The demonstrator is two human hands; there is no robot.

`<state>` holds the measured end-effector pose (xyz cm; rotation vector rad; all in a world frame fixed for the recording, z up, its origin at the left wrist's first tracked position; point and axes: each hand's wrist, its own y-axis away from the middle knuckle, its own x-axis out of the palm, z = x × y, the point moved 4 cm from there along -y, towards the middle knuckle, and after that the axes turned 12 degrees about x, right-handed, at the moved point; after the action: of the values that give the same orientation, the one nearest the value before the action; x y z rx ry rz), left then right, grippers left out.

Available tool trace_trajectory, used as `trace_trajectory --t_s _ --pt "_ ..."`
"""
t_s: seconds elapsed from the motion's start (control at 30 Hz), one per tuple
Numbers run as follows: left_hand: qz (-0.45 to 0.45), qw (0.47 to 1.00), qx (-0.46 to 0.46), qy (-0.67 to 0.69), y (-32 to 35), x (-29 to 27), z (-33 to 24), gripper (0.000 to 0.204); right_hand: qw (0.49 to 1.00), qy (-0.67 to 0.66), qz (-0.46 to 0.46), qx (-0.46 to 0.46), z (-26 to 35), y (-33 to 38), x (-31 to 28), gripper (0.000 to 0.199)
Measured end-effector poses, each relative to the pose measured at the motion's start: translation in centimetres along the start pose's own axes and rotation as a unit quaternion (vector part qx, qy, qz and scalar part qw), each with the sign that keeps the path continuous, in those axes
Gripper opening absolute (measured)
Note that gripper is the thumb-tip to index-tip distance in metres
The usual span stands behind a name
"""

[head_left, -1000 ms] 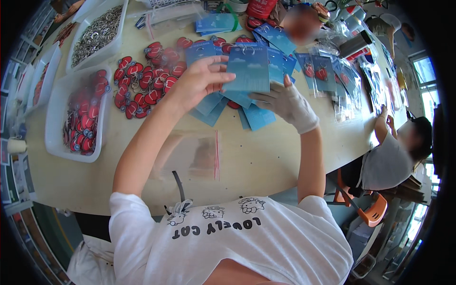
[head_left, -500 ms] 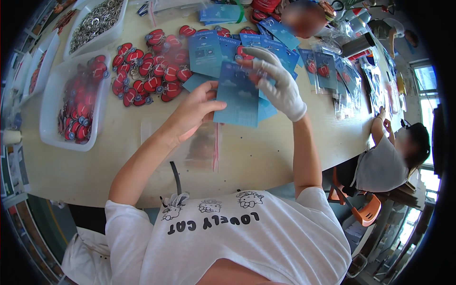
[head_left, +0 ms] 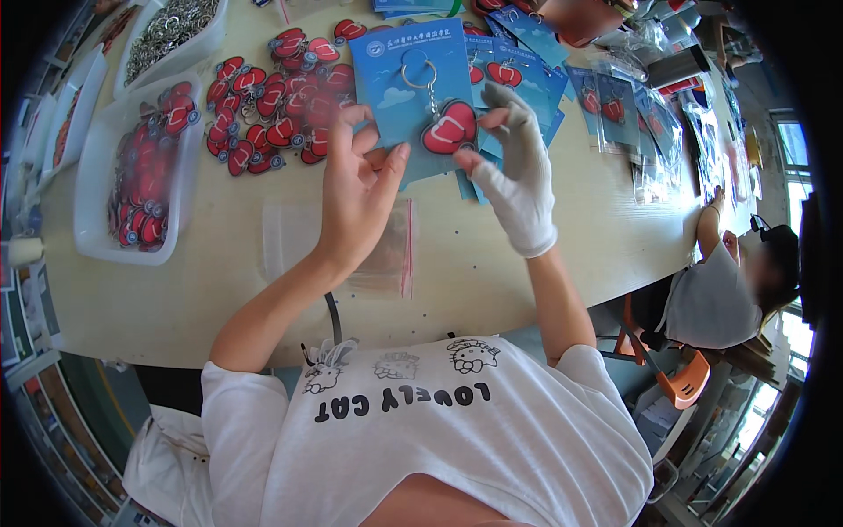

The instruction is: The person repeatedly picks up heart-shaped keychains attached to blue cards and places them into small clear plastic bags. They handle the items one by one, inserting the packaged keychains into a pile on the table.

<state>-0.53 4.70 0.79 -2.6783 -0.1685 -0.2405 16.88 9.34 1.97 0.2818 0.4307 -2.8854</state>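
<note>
My bare left hand (head_left: 364,189) pinches the lower left edge of a blue printed card (head_left: 378,83), thumb in front. A keychain with a silver ring (head_left: 419,68), short chain and red heart-shaped charm (head_left: 450,128) hangs against the card's face. At the charm's right edge is my right hand (head_left: 518,171), in a white glove with bare fingertips. Its thumb and forefinger are apart and curved beside the charm; whether they touch it is hard to tell. More blue cards with red keychains (head_left: 504,74) lie behind it.
Loose red keychains (head_left: 281,123) are heaped left of the card. A white tub (head_left: 83,220) holds more, and another bin (head_left: 132,79) holds metal rings. Below my hands lies a clear zip bag (head_left: 290,233). Bagged cards (head_left: 654,145) and a seated person (head_left: 716,294) are at right.
The card has come up and now faces me with the keychain in plain sight. My left hand has risen with it; my right hand has dropped from the card's top to the charm's side.
</note>
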Motion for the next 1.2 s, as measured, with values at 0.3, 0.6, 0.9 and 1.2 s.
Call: trace_trajectory --t_s 0.3,0.6,0.9,1.2 --pt "-0.052 0.996 0.064 -0.02 0.2 -0.2 -0.4 0.035 0.985 -0.025 -0.099 0.139 -0.9 0.9 2.5 0.025" --pt "-0.092 0.994 -0.02 0.062 0.7 0.0 0.5 0.036 0.873 0.344 -0.132 -0.321 4.2 0.3 2.4 0.035" --pt "-0.094 0.992 0.067 0.054 2.2 0.9 0.0 0.037 0.981 -0.083 -0.089 0.153 -0.2 1.7 3.5 0.062" --pt "0.204 0.918 0.01 -0.339 1.6 -5.3 -1.0 0.052 0.929 -0.259 -0.102 0.246 -2.9 2.7 2.9 0.03"
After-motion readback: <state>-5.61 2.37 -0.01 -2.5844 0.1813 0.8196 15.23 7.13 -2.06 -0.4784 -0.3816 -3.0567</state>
